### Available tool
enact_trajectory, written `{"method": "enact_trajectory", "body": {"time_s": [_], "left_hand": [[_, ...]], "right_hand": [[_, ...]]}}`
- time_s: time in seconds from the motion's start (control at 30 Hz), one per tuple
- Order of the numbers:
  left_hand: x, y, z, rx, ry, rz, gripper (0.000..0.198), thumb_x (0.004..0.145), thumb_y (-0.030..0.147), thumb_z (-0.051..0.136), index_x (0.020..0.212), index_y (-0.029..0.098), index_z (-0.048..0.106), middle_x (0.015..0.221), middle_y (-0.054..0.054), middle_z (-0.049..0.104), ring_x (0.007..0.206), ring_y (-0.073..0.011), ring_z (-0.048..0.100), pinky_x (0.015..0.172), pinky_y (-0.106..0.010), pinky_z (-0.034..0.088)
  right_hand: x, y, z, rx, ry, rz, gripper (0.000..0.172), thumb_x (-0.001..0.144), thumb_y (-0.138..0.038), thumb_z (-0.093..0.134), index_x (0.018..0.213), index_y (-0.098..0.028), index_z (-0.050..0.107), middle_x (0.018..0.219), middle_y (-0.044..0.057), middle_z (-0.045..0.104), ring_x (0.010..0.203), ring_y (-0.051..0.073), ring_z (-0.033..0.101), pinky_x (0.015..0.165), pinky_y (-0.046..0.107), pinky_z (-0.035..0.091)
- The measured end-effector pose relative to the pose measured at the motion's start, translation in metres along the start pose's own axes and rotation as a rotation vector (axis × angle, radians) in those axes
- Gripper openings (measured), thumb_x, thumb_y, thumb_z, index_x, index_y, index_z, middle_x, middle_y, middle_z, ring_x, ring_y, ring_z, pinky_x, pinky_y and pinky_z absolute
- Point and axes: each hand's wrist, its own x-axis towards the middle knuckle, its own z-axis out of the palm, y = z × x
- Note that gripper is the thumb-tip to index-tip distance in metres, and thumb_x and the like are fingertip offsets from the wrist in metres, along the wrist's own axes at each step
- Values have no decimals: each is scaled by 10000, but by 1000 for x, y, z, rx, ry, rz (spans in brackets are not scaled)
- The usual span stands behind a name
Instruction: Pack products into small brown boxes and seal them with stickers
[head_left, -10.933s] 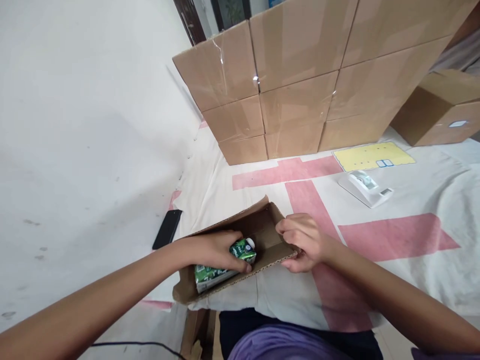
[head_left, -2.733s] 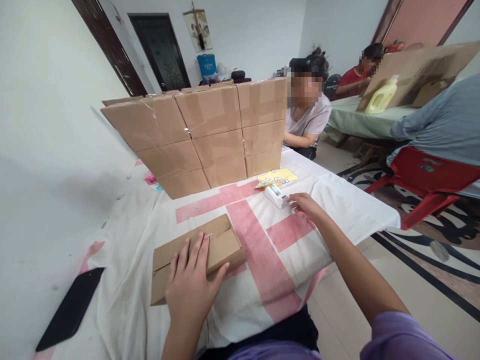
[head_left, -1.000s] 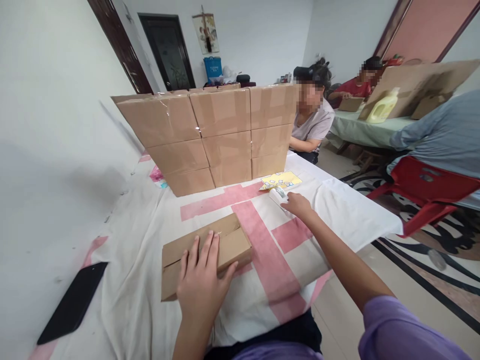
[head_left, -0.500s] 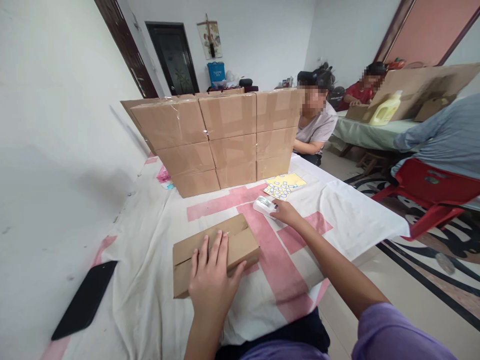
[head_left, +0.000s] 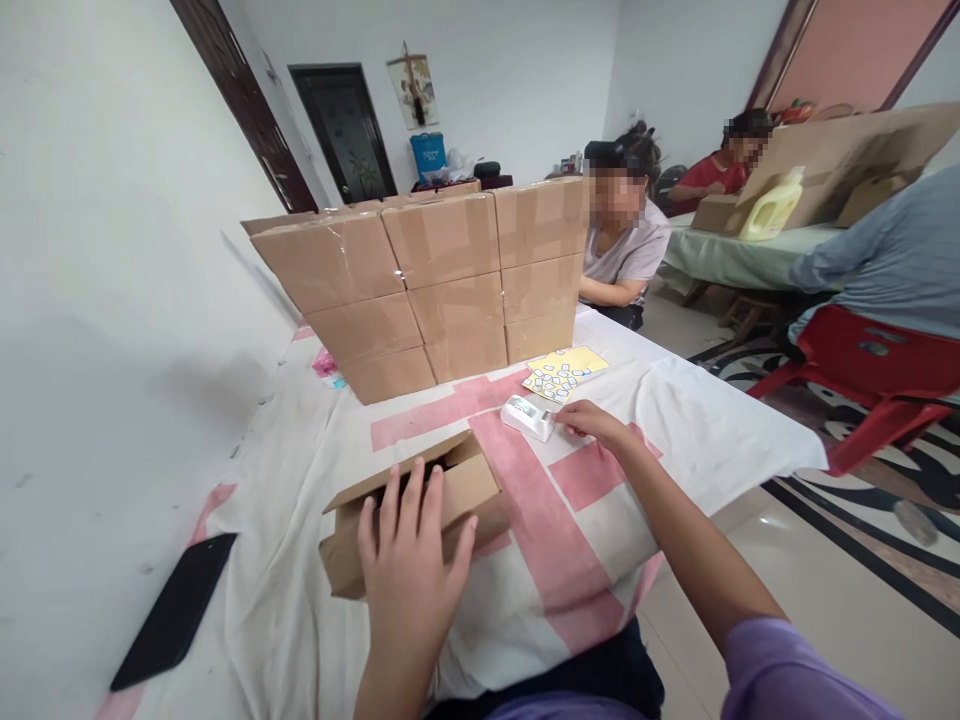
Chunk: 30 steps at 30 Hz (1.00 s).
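Note:
My left hand (head_left: 411,555) lies flat, fingers spread, on the near flap of a small brown cardboard box (head_left: 480,490) at the table's front. The box's far flap (head_left: 401,468) has lifted, leaving a dark gap. My right hand (head_left: 592,420) reaches across the pink-striped cloth and pinches the near end of a small white device (head_left: 525,417). A yellow sheet with small stickers (head_left: 564,370) lies just behind the device.
A wall of stacked taped cartons (head_left: 435,285) stands at the table's back. A black phone (head_left: 174,612) lies at the left front. A seated person (head_left: 626,250) is behind the cartons; two other people, a red chair (head_left: 862,375) and a yellow jug (head_left: 772,205) are on the right.
The small box's far flap has sprung up under my left hand. My right hand has drawn the white device a little nearer and left of the yellow sheet.

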Motion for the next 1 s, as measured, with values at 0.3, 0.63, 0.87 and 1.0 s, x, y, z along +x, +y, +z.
{"method": "enact_trajectory", "body": {"time_s": [0.3,0.63,0.87,1.0], "left_hand": [[25,136,82,-581,-215,163,151,905,249,592,1034,264,669,799,3,725,748,-179,671,708,-344,448],[62,120,188,-353,-353,-249,529,905,238,575,1431,250,523,1140,-104,658,1056,-271,629,883,-384,445],[58,118,197,-320,-372,-197,510,944,246,521,1446,337,524,1106,-62,643,937,-227,627,795,-346,416],[59,118,197,-306,-374,-187,516,945,225,520,1449,333,530,1105,-68,653,921,-219,625,789,-339,405]], "right_hand": [[10,23,0,89,-80,-63,281,785,-459,646,740,-193,568,508,-69,413,464,81,335,461,218,256],[18,26,3,-10,72,-157,341,733,-503,718,718,-176,620,746,10,595,680,130,489,580,241,368],[12,24,6,-59,25,-145,379,815,-530,611,663,-191,535,610,-22,469,573,114,399,525,256,306],[11,21,7,-108,27,-189,390,833,-503,620,625,-192,510,647,1,506,646,136,449,571,254,349]]}}
